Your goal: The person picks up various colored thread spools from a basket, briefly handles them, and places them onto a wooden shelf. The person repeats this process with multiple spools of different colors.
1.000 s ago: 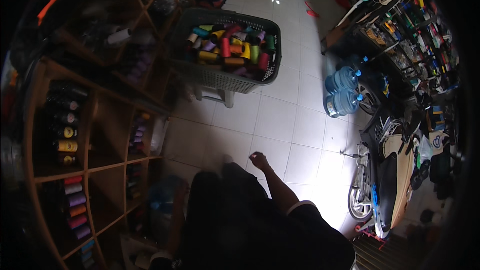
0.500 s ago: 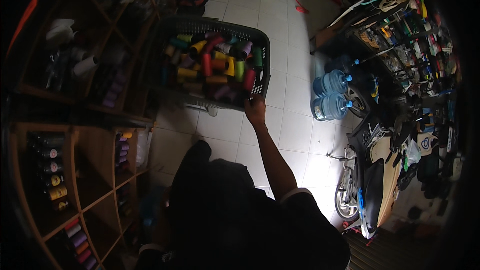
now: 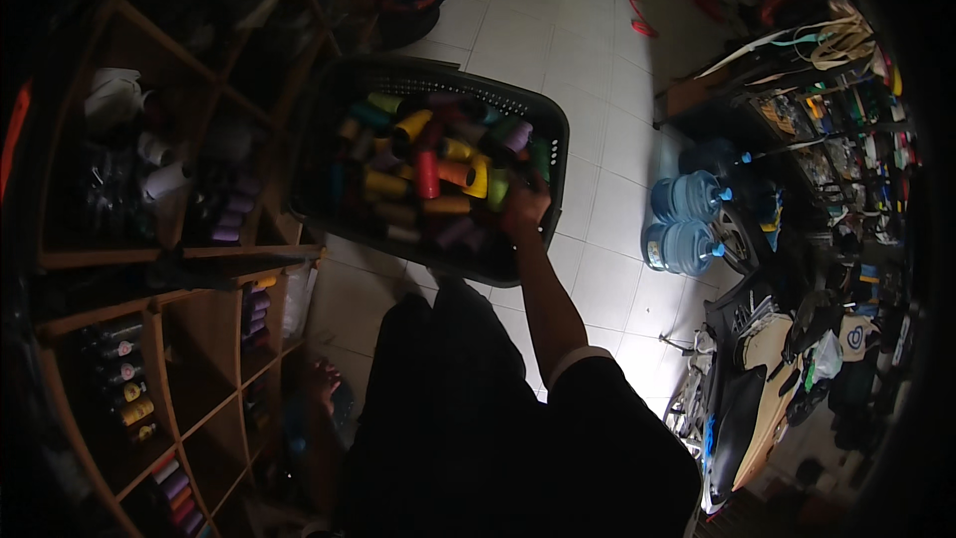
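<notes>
A dark perforated plastic basket (image 3: 403,62), filled with thread spools in several colours, stands in front of me. My right hand (image 3: 526,204) reaches over its near right corner and into the spools, beside a light green spool (image 3: 498,189). Its fingers are dark and partly hidden, so any grip on a spool cannot be made out. Near the middle of the pile lie a red spool (image 3: 426,174) and a yellow spool (image 3: 479,179). Low beside my leg, my left hand (image 3: 324,384) is dim, its fingers apart and nothing visible in them.
Wooden cubby shelves (image 3: 209,423) holding spools line the left side. On the right stand large blue water bottles (image 3: 687,246) and a parked motorbike (image 3: 742,428), with crowded racks (image 3: 846,139) behind. Dark bags (image 3: 410,0) sit beyond the basket on the tiled floor (image 3: 607,199).
My right hand has gone from the basket's near rim to inside it, over the spools. The basket appears lower and nearer in view. My left hand has come into sight beside my leg.
</notes>
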`<state>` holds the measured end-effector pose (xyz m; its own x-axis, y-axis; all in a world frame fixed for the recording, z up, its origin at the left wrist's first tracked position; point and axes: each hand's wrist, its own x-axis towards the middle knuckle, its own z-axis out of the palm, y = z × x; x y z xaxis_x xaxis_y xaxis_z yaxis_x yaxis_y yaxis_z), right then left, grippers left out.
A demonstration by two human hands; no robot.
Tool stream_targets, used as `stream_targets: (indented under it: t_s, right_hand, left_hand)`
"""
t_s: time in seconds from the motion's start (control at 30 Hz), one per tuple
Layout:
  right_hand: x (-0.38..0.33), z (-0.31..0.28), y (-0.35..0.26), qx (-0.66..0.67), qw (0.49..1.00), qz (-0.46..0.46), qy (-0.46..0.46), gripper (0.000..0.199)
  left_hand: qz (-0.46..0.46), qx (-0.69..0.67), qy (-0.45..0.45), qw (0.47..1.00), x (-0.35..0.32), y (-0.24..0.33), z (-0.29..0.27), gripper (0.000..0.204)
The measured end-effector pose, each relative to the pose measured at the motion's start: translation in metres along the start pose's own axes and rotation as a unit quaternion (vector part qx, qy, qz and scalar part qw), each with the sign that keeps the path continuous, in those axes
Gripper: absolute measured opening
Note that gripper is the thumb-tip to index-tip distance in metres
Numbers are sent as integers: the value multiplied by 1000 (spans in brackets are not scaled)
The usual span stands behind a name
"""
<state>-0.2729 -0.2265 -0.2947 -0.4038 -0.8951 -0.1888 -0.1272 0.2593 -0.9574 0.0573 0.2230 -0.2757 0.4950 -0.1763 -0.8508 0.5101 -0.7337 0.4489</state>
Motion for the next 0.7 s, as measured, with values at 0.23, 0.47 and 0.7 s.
stream_targets:
  t_s: [0.23, 0.47, 0.7]
  right_hand:
    - [-40, -41, -87, 254, 953, 153, -67, 37]
    - [-110, -34, -155, 365, 819, 189, -400, 47]
    - [-118, -26, -210, 142, 867, 32, -476, 48]
  left_hand:
    - [221, 29, -41, 974, -56, 76, 82, 25]
    - [455, -93, -330, 822, -173, 246, 219, 41]
    - [545, -18, -197, 815, -211, 282, 236, 42]
